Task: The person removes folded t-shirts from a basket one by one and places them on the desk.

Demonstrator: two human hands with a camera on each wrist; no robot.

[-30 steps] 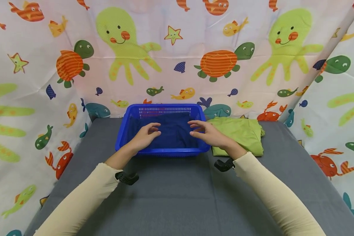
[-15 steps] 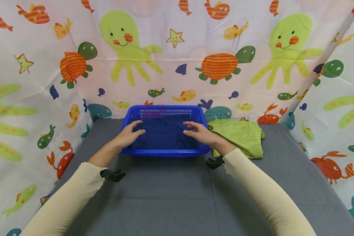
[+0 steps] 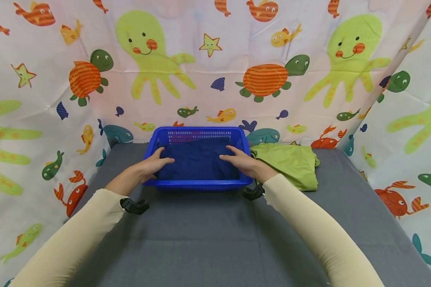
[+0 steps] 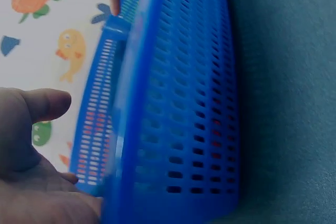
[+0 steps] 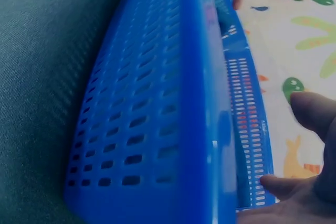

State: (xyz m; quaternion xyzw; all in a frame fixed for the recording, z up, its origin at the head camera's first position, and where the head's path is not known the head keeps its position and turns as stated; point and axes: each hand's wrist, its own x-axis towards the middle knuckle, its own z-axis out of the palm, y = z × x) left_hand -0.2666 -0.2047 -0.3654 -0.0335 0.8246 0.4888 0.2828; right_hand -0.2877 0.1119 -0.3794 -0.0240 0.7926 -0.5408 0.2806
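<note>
The left grip [image 3: 149, 166] and right grip [image 3: 245, 163] are spread, thumbs apart from fingers, at opposite sides of the basket [image 3: 200, 184]; whether they touch it I cannot tell. It sits mid-frame on the surface [image 3: 201, 247], navy cloth [image 3: 199, 159] inside, green cloth [image 3: 294, 165] beside it, right. Uneven lifting could tip it; sideways sliding could ruck the green cloth.
</note>
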